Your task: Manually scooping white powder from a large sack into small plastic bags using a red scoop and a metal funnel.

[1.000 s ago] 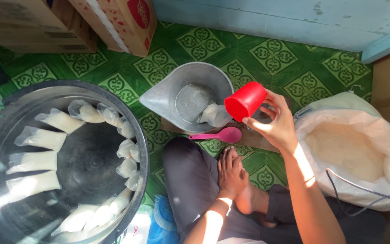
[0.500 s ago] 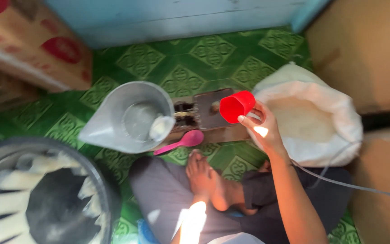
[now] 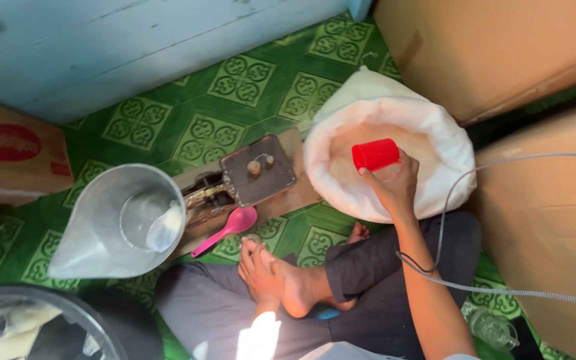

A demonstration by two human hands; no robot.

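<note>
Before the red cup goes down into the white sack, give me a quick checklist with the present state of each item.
1. Cup held firmly: ok, the right hand grips the red cup.
2. Cup over the sack's opening: ok, it hangs above the white sack.
3. Sack mouth open: ok, rim rolled back, pale contents showing.
4. Cup empty: cannot tell, its inside is hidden.
5. Left hand clear: ok, it rests on the foot.
6. Grey cable clear of the arm: not ok, it crosses the forearm.
</note>
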